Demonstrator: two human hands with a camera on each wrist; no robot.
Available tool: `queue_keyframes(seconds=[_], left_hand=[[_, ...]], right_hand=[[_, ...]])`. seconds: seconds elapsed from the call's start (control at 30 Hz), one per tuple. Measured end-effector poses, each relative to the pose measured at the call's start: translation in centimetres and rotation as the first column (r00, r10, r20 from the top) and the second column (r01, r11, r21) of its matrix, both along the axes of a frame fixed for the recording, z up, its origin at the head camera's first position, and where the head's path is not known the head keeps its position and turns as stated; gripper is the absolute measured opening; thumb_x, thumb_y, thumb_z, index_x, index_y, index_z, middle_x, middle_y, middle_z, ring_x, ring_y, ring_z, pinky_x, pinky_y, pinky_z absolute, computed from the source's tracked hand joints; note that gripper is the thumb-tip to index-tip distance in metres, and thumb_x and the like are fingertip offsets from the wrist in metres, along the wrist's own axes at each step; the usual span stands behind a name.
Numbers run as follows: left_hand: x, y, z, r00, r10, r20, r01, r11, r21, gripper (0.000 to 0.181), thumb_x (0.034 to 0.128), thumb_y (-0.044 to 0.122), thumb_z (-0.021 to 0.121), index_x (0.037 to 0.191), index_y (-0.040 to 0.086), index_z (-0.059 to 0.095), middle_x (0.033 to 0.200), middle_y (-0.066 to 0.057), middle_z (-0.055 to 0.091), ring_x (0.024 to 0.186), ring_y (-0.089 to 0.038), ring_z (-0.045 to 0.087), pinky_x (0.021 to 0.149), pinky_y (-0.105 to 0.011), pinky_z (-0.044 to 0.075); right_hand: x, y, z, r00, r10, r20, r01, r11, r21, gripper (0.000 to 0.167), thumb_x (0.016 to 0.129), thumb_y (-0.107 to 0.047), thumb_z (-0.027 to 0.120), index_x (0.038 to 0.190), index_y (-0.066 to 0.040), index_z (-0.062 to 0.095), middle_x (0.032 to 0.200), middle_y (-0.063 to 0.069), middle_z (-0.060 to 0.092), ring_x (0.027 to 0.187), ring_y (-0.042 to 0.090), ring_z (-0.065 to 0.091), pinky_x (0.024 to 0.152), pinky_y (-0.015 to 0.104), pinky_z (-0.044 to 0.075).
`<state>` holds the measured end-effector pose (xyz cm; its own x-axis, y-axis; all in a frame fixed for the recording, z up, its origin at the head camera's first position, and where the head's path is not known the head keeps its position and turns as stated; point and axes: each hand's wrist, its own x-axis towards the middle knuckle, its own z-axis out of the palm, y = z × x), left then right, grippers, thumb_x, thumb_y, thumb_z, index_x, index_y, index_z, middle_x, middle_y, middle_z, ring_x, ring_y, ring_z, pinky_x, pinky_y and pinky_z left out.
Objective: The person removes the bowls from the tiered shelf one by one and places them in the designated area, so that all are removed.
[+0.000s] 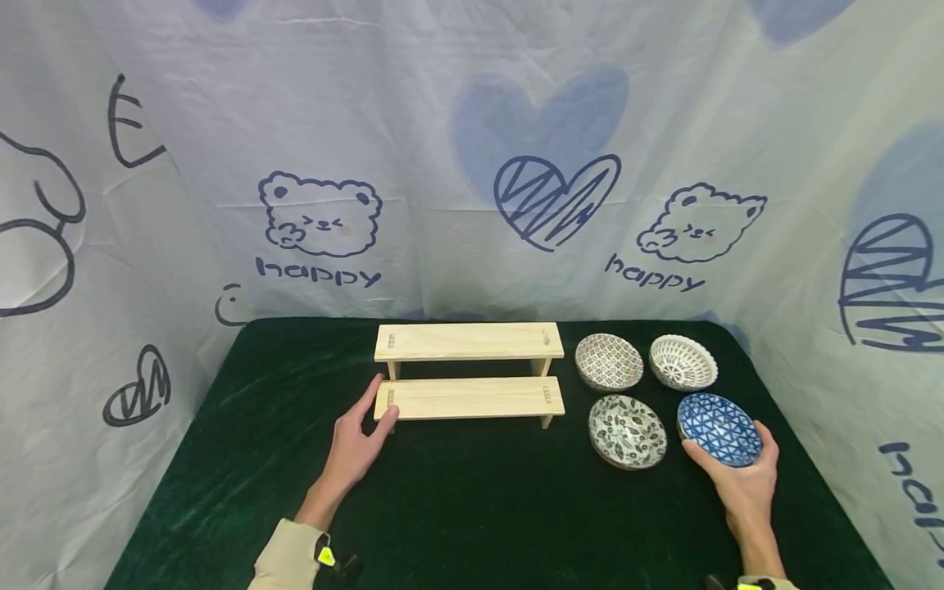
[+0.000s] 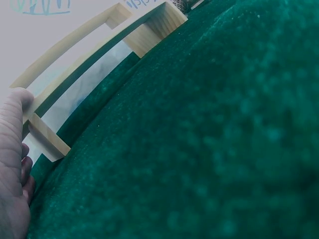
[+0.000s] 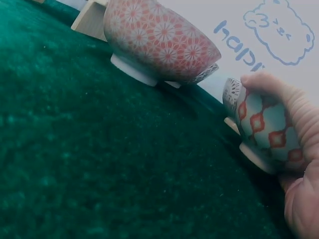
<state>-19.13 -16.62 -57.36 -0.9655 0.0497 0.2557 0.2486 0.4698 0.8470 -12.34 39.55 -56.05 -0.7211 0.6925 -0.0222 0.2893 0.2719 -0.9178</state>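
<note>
My left hand (image 1: pixel 352 449) holds the left end of the lower tier of a light wooden two-step stand (image 1: pixel 472 399). Thumb and index finger span that end; in the left wrist view the other fingers (image 2: pixel 27 172) show below, beside the stand's leg (image 2: pixel 47 139). At the right, my right hand (image 1: pixel 748 483) grips a bowl with a blue-and-white geometric inside (image 1: pixel 719 428), thumb at its left rim and fingers round its right side. In the right wrist view this bowl's outer wall (image 3: pixel 271 129) carries red diamonds, and its foot is near the cloth.
Left of the held bowl stands a leaf-patterned bowl (image 1: pixel 627 432), with a pink flowered outside (image 3: pixel 159 42). Behind are a brown-patterned bowl (image 1: pixel 609 362) and a white ribbed bowl (image 1: pixel 683 362). Dark green cloth (image 1: pixel 472 508) covers the table; a printed white curtain (image 1: pixel 442 164) surrounds it.
</note>
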Motion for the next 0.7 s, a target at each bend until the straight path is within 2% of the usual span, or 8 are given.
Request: queue_keyframes(seconds=[0.27, 0.37, 0.7], left_hand=[[-0.11, 0.04, 0.21, 1.0, 0.001, -0.025, -0.001, 1.0, 0.001, 0.069, 0.1041, 0.034, 0.067, 0.162, 0.009, 0.039, 0.164, -0.008, 0.042, 0.149, -0.032, 0.042, 0.121, -0.057, 0.034], [-0.1, 0.06, 0.19, 1.0, 0.006, -0.023, -0.006, 1.0, -0.002, 0.069, 0.1043, 0.034, 0.066, 0.162, 0.01, 0.038, 0.164, -0.007, 0.042, 0.15, -0.032, 0.042, 0.121, -0.057, 0.034], [-0.04, 0.26, 0.01, 0.999, 0.009, -0.037, -0.009, 1.0, -0.007, 0.068, 0.1049, 0.033, 0.065, 0.162, 0.007, 0.038, 0.164, -0.01, 0.042, 0.149, -0.035, 0.042, 0.12, -0.06, 0.034]], right_hand=[[-0.28, 0.25, 0.03, 0.999, 0.023, 0.035, -0.024, 0.999, 0.023, 0.123, 0.08, -0.034, 0.092, 0.169, -0.024, 0.009, 0.174, 0.018, 0.012, 0.157, 0.044, 0.016, 0.126, 0.064, 0.015], [-0.3, 0.25, -0.05, 0.998, 0.039, 0.04, -0.04, 0.998, 0.049, 0.123, 0.082, -0.037, 0.09, 0.169, -0.021, 0.006, 0.173, 0.021, 0.011, 0.157, 0.046, 0.015, 0.125, 0.066, 0.015], [-0.04, 0.12, -0.18, 0.998, 0.058, -0.037, -0.057, 0.998, 0.042, 0.121, 0.083, -0.032, 0.089, 0.168, -0.016, 0.004, 0.172, 0.022, 0.01, 0.156, 0.046, 0.015, 0.126, 0.064, 0.014]])
